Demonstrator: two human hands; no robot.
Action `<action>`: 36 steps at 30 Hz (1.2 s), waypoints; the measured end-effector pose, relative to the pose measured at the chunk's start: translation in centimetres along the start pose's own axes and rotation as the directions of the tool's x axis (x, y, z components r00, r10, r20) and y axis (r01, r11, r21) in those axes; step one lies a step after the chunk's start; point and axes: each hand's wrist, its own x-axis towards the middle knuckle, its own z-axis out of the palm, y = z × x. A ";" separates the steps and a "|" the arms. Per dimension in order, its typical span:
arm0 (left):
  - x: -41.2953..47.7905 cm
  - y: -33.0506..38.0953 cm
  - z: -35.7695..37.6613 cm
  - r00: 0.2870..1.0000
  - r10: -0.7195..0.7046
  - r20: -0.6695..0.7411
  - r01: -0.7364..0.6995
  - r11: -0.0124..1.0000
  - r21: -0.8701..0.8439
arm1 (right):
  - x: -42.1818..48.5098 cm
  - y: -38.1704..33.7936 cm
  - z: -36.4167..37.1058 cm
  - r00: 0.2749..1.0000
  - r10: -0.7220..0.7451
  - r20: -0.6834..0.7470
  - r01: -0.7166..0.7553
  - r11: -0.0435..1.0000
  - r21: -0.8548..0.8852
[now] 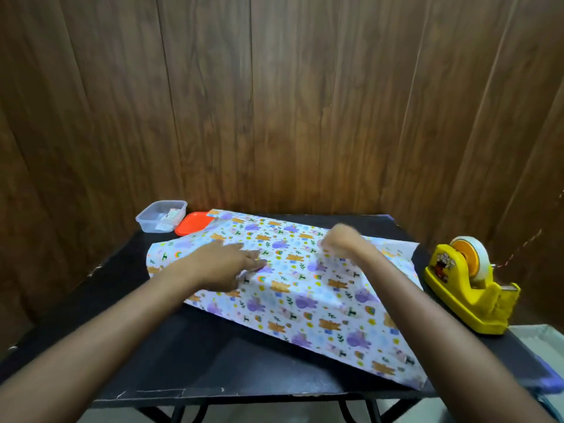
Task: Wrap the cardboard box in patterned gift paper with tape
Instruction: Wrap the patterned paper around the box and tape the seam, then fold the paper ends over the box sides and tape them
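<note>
Patterned gift paper (pixel 305 300), white with bears and purple figures, is draped over a raised shape in the middle of the black table (pixel 189 355); the cardboard box itself is hidden under it. My left hand (pixel 225 264) lies flat on the paper's top with fingers stretched out, pressing it down. My right hand (pixel 341 239) is blurred above the paper's right part with fingers bent; what it holds, if anything, cannot be made out. A yellow tape dispenser (pixel 470 285) with a white roll stands at the table's right edge.
A transparent plastic container (pixel 161 218) sits at the back left, with its orange lid (pixel 193 225) lying beside it, partly under the paper's corner. A wood-panelled wall stands close behind the table. The paper's lower right corner reaches the table's front edge.
</note>
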 end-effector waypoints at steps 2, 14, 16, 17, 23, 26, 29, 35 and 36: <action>0.4 1.7 1.1 0.996 -0.075 -0.049 0.067 0.986 -0.153 | 1.5 -0.1 -2.0 0.996 0.041 -0.073 -0.044 0.998 -0.040; 3.7 -0.3 4.0 0.869 -0.364 -0.334 0.145 0.834 -0.532 | 3.0 6.1 -4.6 0.909 0.107 0.403 -0.229 0.936 0.268; 2.9 1.1 4.8 0.814 -0.562 -0.150 0.123 0.419 -0.899 | 1.8 7.3 -4.3 0.881 0.031 0.472 -0.254 0.873 0.417; 2.6 1.9 5.1 0.838 -0.545 0.000 0.084 0.129 -0.988 | 1.3 7.7 -3.9 0.857 -0.008 0.515 -0.264 0.851 0.453; 5.2 2.6 3.9 0.931 -0.356 0.077 -0.044 -0.322 -0.946 | 0.8 6.0 -1.2 0.946 0.026 0.325 -0.257 0.671 0.695; 6.3 1.4 3.2 0.920 -0.377 0.110 -0.061 -0.414 -0.908 | 0.5 5.7 -0.6 0.953 0.041 0.301 -0.280 0.499 0.820; 6.7 0.7 4.4 0.916 -0.380 0.131 -0.061 -0.455 -0.888 | -0.2 6.8 0.1 0.952 0.026 0.304 -0.286 0.418 0.862; 7.5 0.9 3.9 0.916 -0.396 0.073 -0.121 -0.444 -0.888 | -0.5 5.9 1.0 0.952 -0.030 0.306 -0.286 0.276 0.918; 7.4 0.6 3.5 0.917 -0.392 0.074 -0.130 -0.468 -0.874 | -0.5 5.8 0.9 0.955 -0.023 0.296 -0.280 0.265 0.923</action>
